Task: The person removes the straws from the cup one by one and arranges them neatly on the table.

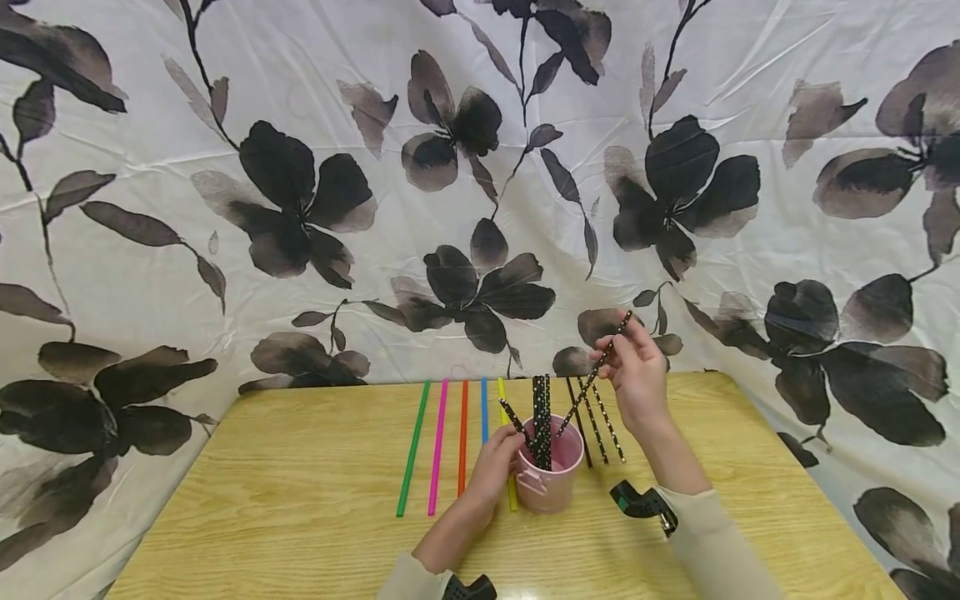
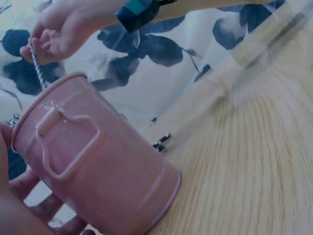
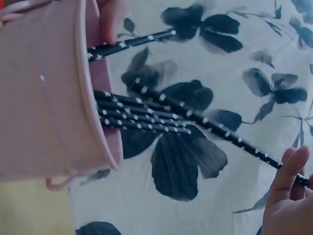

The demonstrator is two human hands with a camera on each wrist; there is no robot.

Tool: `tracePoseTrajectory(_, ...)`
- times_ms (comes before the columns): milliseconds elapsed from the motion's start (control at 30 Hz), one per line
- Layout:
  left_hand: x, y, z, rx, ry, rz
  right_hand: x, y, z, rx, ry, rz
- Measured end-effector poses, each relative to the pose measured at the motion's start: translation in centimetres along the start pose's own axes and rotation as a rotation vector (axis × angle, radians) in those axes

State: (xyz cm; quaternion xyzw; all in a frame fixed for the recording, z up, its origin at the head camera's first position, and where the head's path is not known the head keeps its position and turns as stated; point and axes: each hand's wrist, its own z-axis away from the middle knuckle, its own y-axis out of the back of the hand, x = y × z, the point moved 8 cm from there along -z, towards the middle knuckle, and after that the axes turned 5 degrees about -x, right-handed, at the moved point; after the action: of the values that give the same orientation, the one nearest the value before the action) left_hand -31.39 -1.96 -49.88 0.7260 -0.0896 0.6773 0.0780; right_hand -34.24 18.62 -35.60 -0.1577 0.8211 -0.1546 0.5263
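A small pink bucket (image 1: 546, 495) with a wire side handle (image 2: 71, 152) stands on the wooden table. My left hand (image 1: 492, 467) grips its left side, fingers round the wall and thumb near the rim. Between right thumb and fingers, my right hand (image 1: 637, 377) pinches a black dotted paper straw (image 3: 215, 128). That straw slants down, its lower end by the bucket's mouth; in the right wrist view this end shows outside the bucket. Several black patterned straws (image 1: 540, 417) stand bunched inside the bucket. One more straw (image 3: 129, 44) leans out beside the left hand.
Left of the bucket lie a green straw (image 1: 414, 450), a pink straw (image 1: 438, 450), an orange-red straw (image 1: 462, 442) and a blue straw (image 1: 484, 408). A yellow straw (image 1: 513, 496) is partly behind the left hand. Right of the bucket lie black and dotted straws (image 1: 609, 425). Floral cloth (image 1: 465, 208) hangs behind.
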Motion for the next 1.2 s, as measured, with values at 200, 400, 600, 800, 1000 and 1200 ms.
tracePoseTrajectory(200, -0.1, 0.3, -0.1, 0.089, 0.064, 0.015, -0.4, 2.5, -0.5, 0.09, 0.047, 0.14)
tracePoseTrajectory(400, 0.2, 0.3, 0.1, 0.138, 0.078, 0.029, 0.4, 4.3, -1.3, 0.093, -0.009, 0.272)
tracePoseTrajectory(600, 0.3, 0.8, 0.5, 0.193, 0.026, 0.057, 1.3, 5.6, -2.3, 0.03, -0.121, 0.48)
tracePoseTrajectory(800, 0.6, 1.2, 0.9, 0.246, -0.069, 0.113, 2.1, 6.8, -2.5, 0.038, -0.188, 0.53)
tracePoseTrajectory(1000, 1.1, 1.0, 1.0, 0.237, -0.1, 0.099, 3.1, 7.7, -2.5, 0.024, -0.189, 0.598)
tracePoseTrajectory(1200, 2.9, 0.2, 1.9, 0.13, -0.093, 0.058, 5.1, 9.0, -2.7, -0.027, -0.197, 0.703)
